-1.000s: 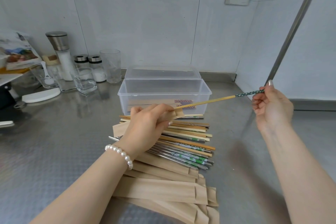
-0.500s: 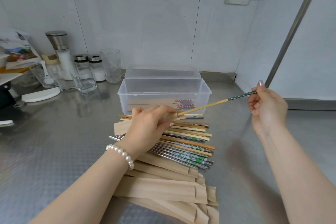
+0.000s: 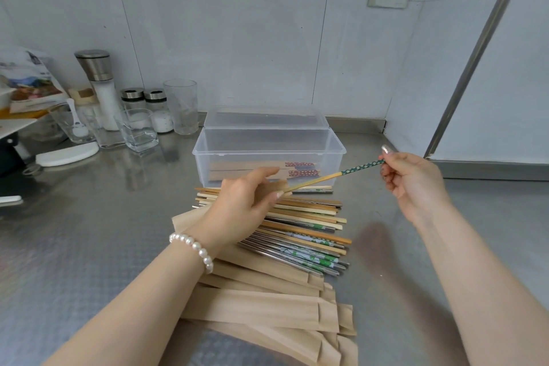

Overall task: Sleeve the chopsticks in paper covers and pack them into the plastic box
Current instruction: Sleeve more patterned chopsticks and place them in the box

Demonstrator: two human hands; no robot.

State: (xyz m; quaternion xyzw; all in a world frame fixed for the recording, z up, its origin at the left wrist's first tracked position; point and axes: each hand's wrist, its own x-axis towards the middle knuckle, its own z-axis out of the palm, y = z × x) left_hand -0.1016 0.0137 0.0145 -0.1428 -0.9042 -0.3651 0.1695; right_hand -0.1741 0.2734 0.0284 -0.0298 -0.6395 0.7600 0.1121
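My right hand (image 3: 414, 180) pinches the green-patterned end of a chopstick (image 3: 332, 177). Its bare tip enters the mouth of a paper cover (image 3: 190, 218), which my left hand (image 3: 240, 206) grips. Beyond my left hand stands the plastic box (image 3: 269, 151), open, with sleeved pairs inside. Loose chopsticks (image 3: 303, 232) and spare covers (image 3: 267, 306) lie under my left wrist on the bench (image 3: 74, 246).

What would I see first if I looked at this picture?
Two hands meet in the middle: the right hand pinches a green-patterned chopstick, sliding its tip into a paper sleeve that the left hand holds. Below lie loose chopsticks and brown sleeves; behind stands a clear box.
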